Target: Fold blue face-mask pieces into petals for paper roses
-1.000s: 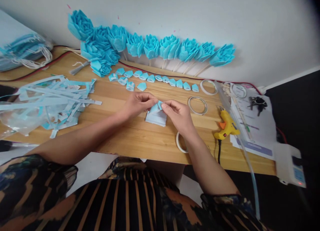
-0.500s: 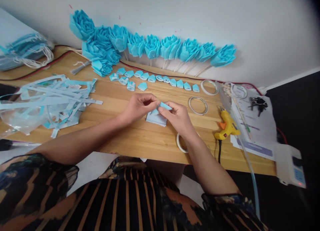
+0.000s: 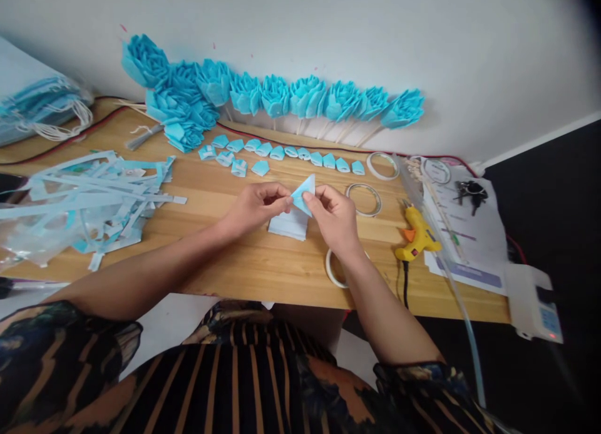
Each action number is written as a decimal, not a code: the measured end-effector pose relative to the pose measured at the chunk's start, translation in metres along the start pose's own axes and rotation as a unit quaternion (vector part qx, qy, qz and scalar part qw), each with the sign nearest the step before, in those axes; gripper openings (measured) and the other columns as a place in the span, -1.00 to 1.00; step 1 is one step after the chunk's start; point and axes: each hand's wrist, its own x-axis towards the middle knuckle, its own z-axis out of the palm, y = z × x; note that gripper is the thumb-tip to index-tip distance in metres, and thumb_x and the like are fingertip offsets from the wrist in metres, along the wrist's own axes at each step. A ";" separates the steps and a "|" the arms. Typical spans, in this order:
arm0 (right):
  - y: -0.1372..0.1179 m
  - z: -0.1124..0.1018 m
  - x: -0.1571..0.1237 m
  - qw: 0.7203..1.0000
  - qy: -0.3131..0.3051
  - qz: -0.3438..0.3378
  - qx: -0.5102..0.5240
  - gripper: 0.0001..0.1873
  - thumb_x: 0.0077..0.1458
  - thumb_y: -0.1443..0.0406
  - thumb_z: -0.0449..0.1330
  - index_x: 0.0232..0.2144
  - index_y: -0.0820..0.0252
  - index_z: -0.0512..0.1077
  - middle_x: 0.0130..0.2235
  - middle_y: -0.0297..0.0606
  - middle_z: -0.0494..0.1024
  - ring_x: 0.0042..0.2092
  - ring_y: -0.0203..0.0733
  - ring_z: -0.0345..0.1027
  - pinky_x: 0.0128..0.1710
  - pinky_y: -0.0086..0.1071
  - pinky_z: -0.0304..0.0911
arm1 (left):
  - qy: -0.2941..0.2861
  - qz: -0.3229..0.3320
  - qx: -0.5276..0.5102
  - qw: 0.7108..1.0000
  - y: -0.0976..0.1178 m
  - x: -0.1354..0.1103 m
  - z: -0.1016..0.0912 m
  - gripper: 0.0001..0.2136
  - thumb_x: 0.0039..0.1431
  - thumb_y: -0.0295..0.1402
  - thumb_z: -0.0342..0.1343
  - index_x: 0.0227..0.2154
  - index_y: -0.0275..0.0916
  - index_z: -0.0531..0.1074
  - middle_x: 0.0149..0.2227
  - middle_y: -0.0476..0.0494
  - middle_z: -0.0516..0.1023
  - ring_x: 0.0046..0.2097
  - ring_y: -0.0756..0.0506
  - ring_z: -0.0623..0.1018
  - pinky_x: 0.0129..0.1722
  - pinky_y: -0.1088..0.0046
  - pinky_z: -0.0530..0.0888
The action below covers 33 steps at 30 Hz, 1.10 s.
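Note:
My left hand [image 3: 256, 205] and my right hand [image 3: 331, 218] meet over the middle of the wooden table [image 3: 235, 258]. Both pinch a small blue folded piece [image 3: 303, 193] that now stands as a triangle with its tip up. Just beneath it lies a small stack of pale blue squares [image 3: 290, 224]. Behind my hands a row of several folded blue petals [image 3: 282, 153] lies on the table. Blue paper flowers [image 3: 277, 96] on sticks lean against the wall at the back.
A heap of pale blue strips [image 3: 89, 196] covers the left side. Tape rings [image 3: 364, 198] lie to the right, one roll [image 3: 334, 268] by my right wrist. A yellow glue gun [image 3: 416, 237], papers [image 3: 462, 233] and keys [image 3: 469, 190] sit at far right.
The blue piece was folded between my fingers and lifted off the stack; it now shows as an upright triangle. The camera view shifted slightly.

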 end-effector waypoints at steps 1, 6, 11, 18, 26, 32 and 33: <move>0.000 0.000 0.000 1.000 -0.001 0.000 -0.001 -0.72 0.13 0.14 0.22 -0.51 0.16 0.35 -0.55 -0.46 0.25 -0.49 -0.37 0.05 -0.48 -0.41 0.00 | -0.007 -0.002 0.003 1.000 0.001 0.000 -0.001 -0.76 0.17 -0.22 0.15 -0.47 -0.30 0.49 -0.49 -0.06 0.52 -0.47 0.06 0.40 -0.46 0.53 0.32; -0.003 0.001 -0.001 1.000 -0.016 -0.004 -0.003 -0.73 0.13 0.17 0.23 -0.52 0.17 0.36 -0.56 -0.46 0.27 -0.50 -0.38 0.07 -0.49 -0.42 0.02 | -0.025 -0.011 0.019 0.999 0.000 -0.001 -0.002 -0.72 0.18 -0.18 0.14 -0.48 -0.30 0.50 -0.49 -0.07 0.53 -0.47 0.05 0.41 -0.46 0.53 0.32; -0.004 -0.001 -0.001 1.000 -0.004 -0.010 0.024 -0.72 0.22 0.10 0.15 -0.41 0.15 0.42 -0.51 -0.40 0.37 -0.45 -0.33 0.22 -0.44 -0.41 0.17 | -0.010 -0.002 0.023 1.000 -0.004 0.001 -0.002 -0.71 0.17 -0.19 0.14 -0.53 -0.30 0.48 -0.54 -0.06 0.50 -0.49 0.06 0.40 -0.47 0.53 0.30; -0.001 -0.001 0.000 0.999 0.011 -0.016 0.050 -0.74 0.20 0.06 0.18 -0.33 0.12 0.43 -0.35 -0.32 0.50 -0.33 -0.27 0.34 -0.34 -0.38 0.29 | 0.009 0.002 0.034 0.999 -0.005 0.002 -0.002 -0.72 0.17 -0.22 0.15 -0.56 -0.29 0.48 -0.56 -0.05 0.50 -0.52 0.06 0.39 -0.50 0.53 0.29; -0.006 0.000 0.000 1.000 -0.012 0.001 0.023 -0.85 0.12 0.18 0.22 -0.35 0.14 0.45 -0.36 -0.34 0.52 -0.35 -0.31 0.33 -0.34 -0.40 0.25 | 0.025 -0.002 0.039 0.999 -0.005 0.002 -0.002 -0.72 0.16 -0.22 0.14 -0.56 -0.30 0.47 -0.57 -0.04 0.48 -0.53 0.07 0.36 -0.51 0.53 0.26; -0.008 0.000 0.001 1.000 -0.012 0.006 0.012 -0.88 0.10 0.22 0.20 -0.39 0.15 0.44 -0.36 -0.33 0.52 -0.36 -0.31 0.33 -0.35 -0.40 0.24 | 0.023 0.005 0.042 0.999 -0.004 0.002 -0.003 -0.73 0.16 -0.23 0.14 -0.56 -0.29 0.47 -0.58 -0.04 0.48 -0.53 0.07 0.36 -0.52 0.53 0.26; -0.008 0.000 0.001 1.000 -0.012 0.009 0.019 -0.87 0.11 0.21 0.19 -0.39 0.15 0.43 -0.36 -0.33 0.52 -0.36 -0.31 0.33 -0.35 -0.40 0.24 | 0.023 0.005 0.043 0.999 -0.004 0.002 -0.002 -0.72 0.16 -0.23 0.14 -0.56 -0.29 0.47 -0.58 -0.04 0.48 -0.53 0.07 0.36 -0.52 0.53 0.26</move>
